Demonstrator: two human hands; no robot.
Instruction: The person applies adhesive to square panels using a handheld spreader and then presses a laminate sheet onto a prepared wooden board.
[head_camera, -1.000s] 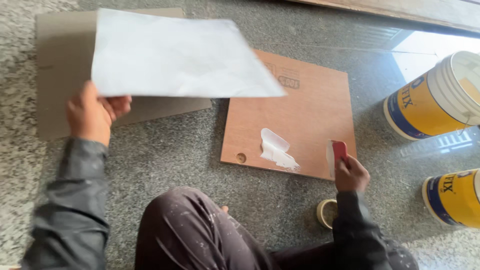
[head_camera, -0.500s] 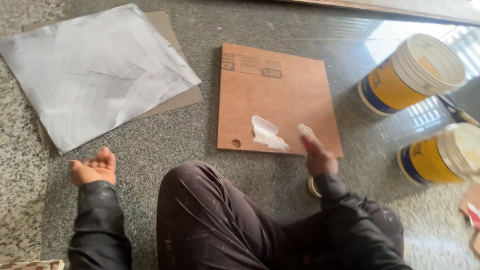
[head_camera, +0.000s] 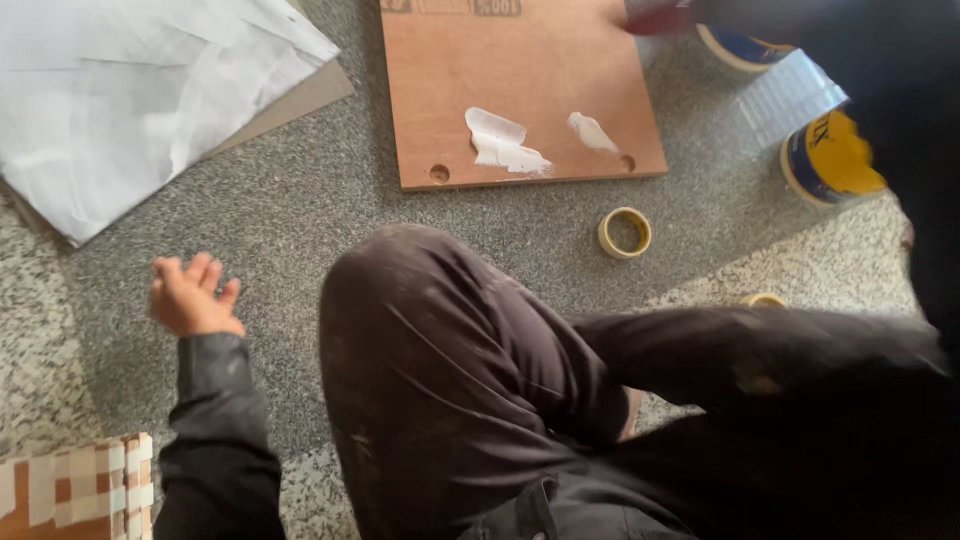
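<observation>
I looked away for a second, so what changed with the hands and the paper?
The left hand let go of the white paper sheet, now lying on the floor, and hangs open and empty. The right hand has swung up out of view. The brown board and its putty dabs stayed put.

Left hand (head_camera: 192, 297) empty, fingers loosely spread, palm up, hovering low; dark sleeve bent at elbow. Right arm reaches far forward, blurred; its hand can't be made out.

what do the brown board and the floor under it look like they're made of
Brown board: looks like wood-based sheet, plywood or laminate, smooth matte reddish face with drilled holes and pale putty-like smears. Floor: speckled grey stone, likely granite, apparently polished.
</observation>
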